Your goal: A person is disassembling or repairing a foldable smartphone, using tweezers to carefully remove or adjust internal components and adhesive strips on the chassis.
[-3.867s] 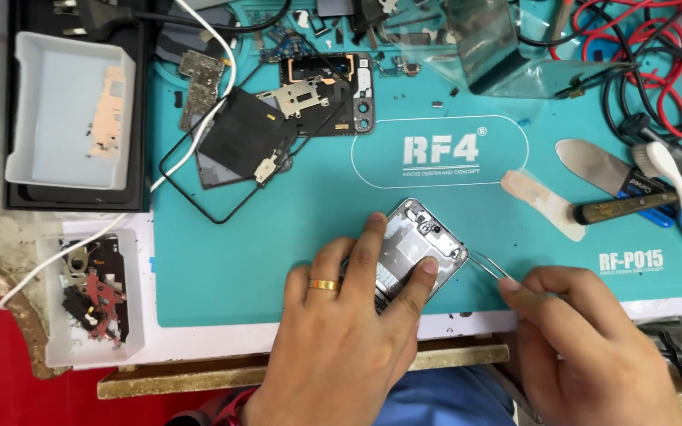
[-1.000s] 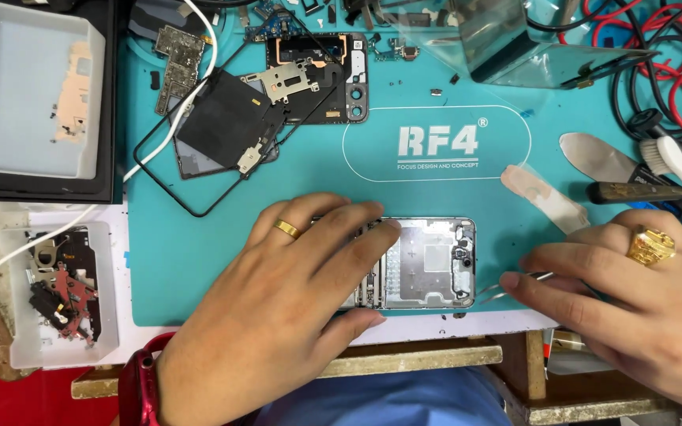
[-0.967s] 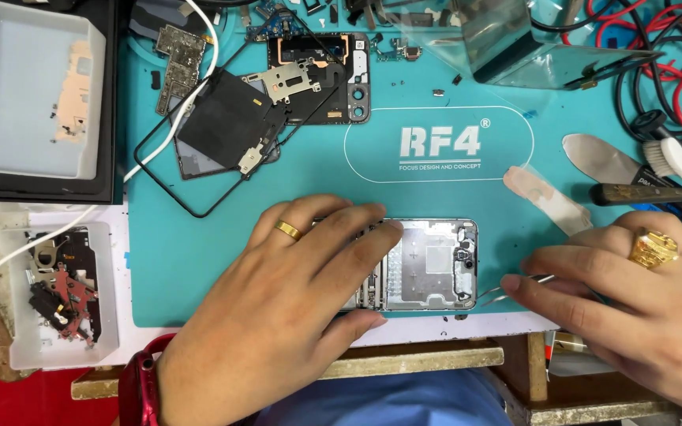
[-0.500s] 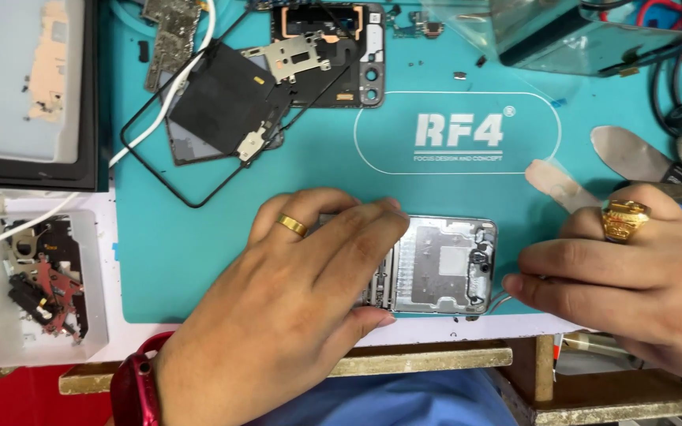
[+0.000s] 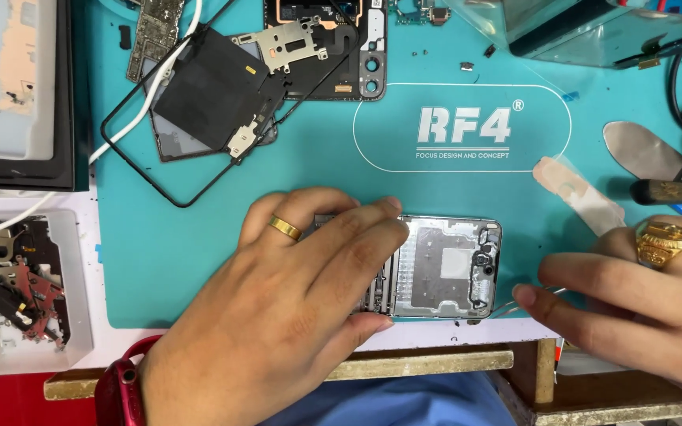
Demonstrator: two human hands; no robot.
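Left hand (image 5: 294, 308) presses flat, fingers together, on the opened phone frame (image 5: 444, 268) at the teal mat's (image 5: 199, 260) near edge. Right hand (image 5: 633, 300) pinches tweezers (image 5: 507, 306) at the frame's corner; a slip risks scratching internals.

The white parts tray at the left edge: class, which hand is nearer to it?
Left. The left hand lies on the phone, right of the tray; the right hand is farther right.
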